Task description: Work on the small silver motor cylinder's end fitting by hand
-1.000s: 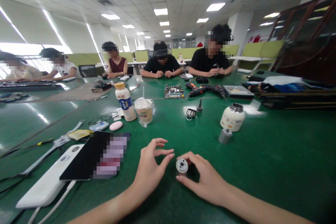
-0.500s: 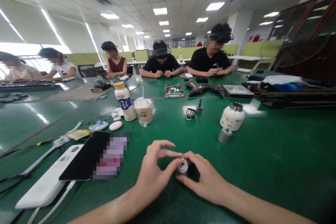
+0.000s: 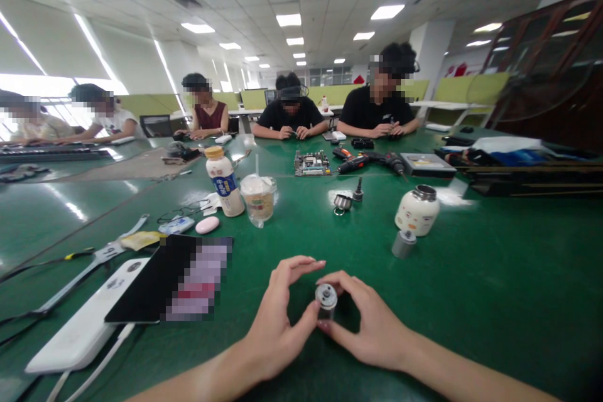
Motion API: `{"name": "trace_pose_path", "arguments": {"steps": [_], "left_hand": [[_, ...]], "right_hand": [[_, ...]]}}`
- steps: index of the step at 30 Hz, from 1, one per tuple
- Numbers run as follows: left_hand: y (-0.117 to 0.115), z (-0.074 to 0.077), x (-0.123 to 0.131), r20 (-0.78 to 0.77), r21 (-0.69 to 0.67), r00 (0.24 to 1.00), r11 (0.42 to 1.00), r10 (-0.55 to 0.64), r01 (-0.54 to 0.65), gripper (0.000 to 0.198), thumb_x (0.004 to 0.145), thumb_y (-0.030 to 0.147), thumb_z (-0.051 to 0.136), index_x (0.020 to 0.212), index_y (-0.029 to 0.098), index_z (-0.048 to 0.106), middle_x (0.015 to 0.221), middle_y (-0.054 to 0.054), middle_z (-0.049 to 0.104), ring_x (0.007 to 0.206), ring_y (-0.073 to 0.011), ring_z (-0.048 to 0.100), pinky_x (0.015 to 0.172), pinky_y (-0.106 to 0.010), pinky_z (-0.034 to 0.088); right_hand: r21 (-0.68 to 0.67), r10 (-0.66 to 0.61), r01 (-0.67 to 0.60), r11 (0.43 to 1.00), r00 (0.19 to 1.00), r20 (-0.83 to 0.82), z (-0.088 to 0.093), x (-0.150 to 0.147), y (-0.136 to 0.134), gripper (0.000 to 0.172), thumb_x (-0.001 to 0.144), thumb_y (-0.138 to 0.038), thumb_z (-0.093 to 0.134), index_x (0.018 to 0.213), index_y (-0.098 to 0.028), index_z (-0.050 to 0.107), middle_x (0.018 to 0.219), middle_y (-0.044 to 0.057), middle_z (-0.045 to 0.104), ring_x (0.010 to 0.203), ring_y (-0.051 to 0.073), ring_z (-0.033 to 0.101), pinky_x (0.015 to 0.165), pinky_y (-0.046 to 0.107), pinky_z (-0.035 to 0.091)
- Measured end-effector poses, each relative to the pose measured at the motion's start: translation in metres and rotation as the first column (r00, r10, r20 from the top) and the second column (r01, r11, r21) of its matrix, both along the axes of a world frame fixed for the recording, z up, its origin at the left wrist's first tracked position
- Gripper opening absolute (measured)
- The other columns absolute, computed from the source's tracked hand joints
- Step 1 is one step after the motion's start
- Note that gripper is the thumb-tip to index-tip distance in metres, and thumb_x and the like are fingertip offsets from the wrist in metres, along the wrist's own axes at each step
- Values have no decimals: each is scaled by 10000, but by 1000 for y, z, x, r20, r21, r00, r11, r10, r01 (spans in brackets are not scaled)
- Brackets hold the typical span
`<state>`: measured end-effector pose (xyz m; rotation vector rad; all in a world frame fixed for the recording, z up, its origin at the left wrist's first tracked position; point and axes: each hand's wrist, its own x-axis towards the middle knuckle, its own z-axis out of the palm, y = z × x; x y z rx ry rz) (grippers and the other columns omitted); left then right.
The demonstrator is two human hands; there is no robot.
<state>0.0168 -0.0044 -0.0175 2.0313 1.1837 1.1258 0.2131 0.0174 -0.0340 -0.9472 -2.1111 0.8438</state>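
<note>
Metal cylinder: I see it (image 3: 326,297) upright on the green table (image 3: 471,301), between both hands; fingertips cover part of its wall, and the markings on its pale top are too small for me to read.
Right hand: this one (image 3: 379,325) pinches the cylinder between thumb and forefinger; the other fingers are mostly hidden from me.
Left hand: mine to watch (image 3: 277,314), fingers spread and curved, thumb tip at the cylinder's side; whether it presses, I cannot tell.
Forearms: cut off by my view's bottom edge.
Second cylinder: upright (image 3: 404,245), just before the cream jar (image 3: 418,212), hiding a little of its base.
Tablet: dark (image 3: 146,282), partly blocked out, overlapping a white power bank (image 3: 87,320).
</note>
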Motion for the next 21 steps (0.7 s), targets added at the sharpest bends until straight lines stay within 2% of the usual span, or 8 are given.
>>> {"name": "trace_pose_path", "arguments": {"steps": [2, 3, 6, 8, 13, 18, 21], "left_hand": [[-1, -7, -1, -21, -23, 1000, 1000, 0, 0, 558, 834, 162, 611, 1329, 244, 368, 1340, -98, 559, 1266, -247, 501, 1083, -457, 368], [-1, -11, -1, -48, -40, 999, 999, -5, 3, 598, 817, 184, 648, 1336, 248, 358, 1338, -98, 558, 1262, -254, 500, 1074, -458, 378], [-1, -20, 1, -134, -71, 991, 997, -5, -5, 638, 785, 278, 734, 1329, 267, 400, 1304, -85, 586, 1224, -273, 519, 1034, -462, 410], [0, -22, 3, -166, -60, 986, 998, 8, -18, 542, 801, 296, 728, 1283, 275, 482, 1271, -71, 607, 1190, -270, 537, 1013, -454, 424], [2, -19, 6, -205, -45, 978, 998, 28, -38, 324, 818, 269, 705, 1137, 266, 654, 1181, -68, 656, 1124, -270, 575, 974, -436, 450], [2, -11, 7, -223, -46, 975, 998, 21, -32, 326, 818, 266, 699, 1143, 282, 672, 1153, -58, 683, 1099, -272, 593, 954, -434, 460], [2, -10, 8, -234, -59, 972, 998, -1, -13, 324, 835, 257, 677, 1157, 285, 663, 1154, -54, 684, 1096, -268, 591, 956, -439, 454]], "right_hand": [[5, 22, -21, 1000, 996, -82, 2, 3, 0, 532, 768, -123, 635, 1258, -247, 469, 1169, 52, 631, 1031, 216, 605, 940, 376, 454], [14, 28, -27, 1000, 993, -117, 3, 4, 1, 544, 775, -107, 605, 1281, -249, 463, 1206, 58, 617, 1074, 217, 593, 973, 389, 439], [54, 50, -42, 998, 986, -159, 5, 7, 5, 424, 829, -116, 541, 1226, -264, 559, 1227, 53, 617, 1176, 230, 548, 1027, 424, 397], [74, 70, -60, 995, 987, -142, 7, 8, 5, 370, 861, -141, 534, 1194, -280, 615, 1238, 48, 622, 1206, 235, 535, 1031, 431, 389], [72, 8, 0, 997, 994, -106, 9, 3, 3, 261, 909, -208, 571, 1124, -294, 691, 1136, 54, 690, 1103, 228, 608, 972, 423, 432], [2, -93, 94, 996, 991, -101, 19, -4, 5, 107, 869, -262, 661, 923, -250, 752, 998, 57, 732, 973, 224, 663, 906, 402, 478], [-34, -121, 118, 992, 989, -87, 27, -6, 6, 103, 868, -268, 663, 827, -229, 750, 938, 49, 740, 915, 214, 674, 877, 386, 492]]}}
